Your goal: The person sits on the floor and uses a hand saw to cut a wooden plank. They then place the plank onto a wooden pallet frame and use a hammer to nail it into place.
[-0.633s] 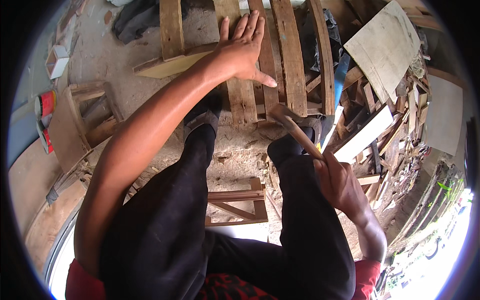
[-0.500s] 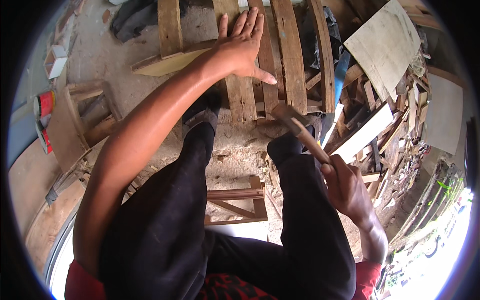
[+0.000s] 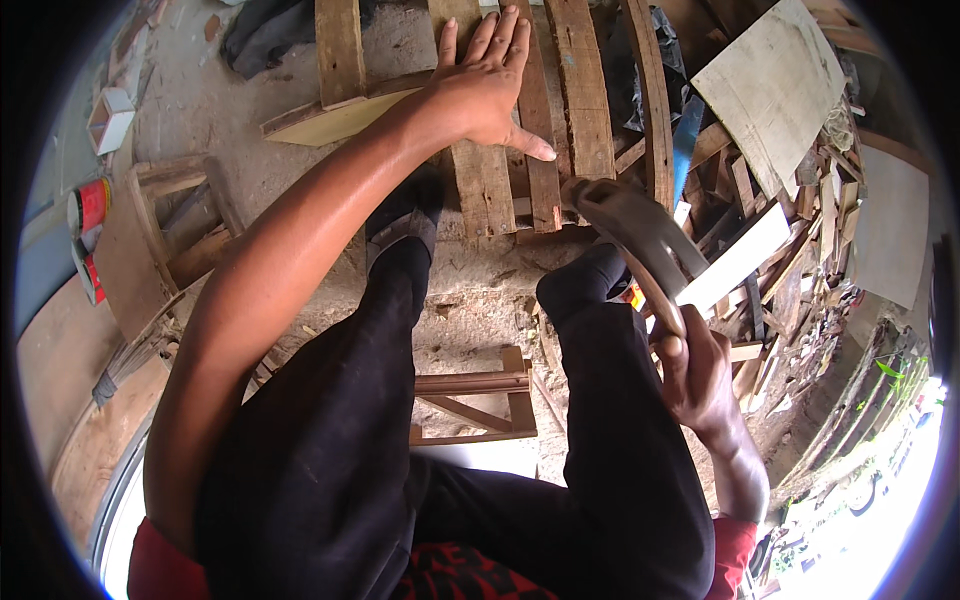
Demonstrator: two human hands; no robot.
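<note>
With the left hand (image 3: 485,95) spread open across the wooden slats (image 3: 482,190) beyond the feet (image 3: 585,275), and the right hand (image 3: 695,370) gripping a motion-blurred, wooden-handled hammer (image 3: 652,280) by their near ends, a stray swing could strike the left hand — or jolt a loosely steadied slat askew.

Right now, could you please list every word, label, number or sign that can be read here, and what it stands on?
Red shirt: dark, letter-like print, cut off by the lower edge; not quoted.
Upper red container, far left: any label is too small to read.
I can make out no other lettering.
</note>
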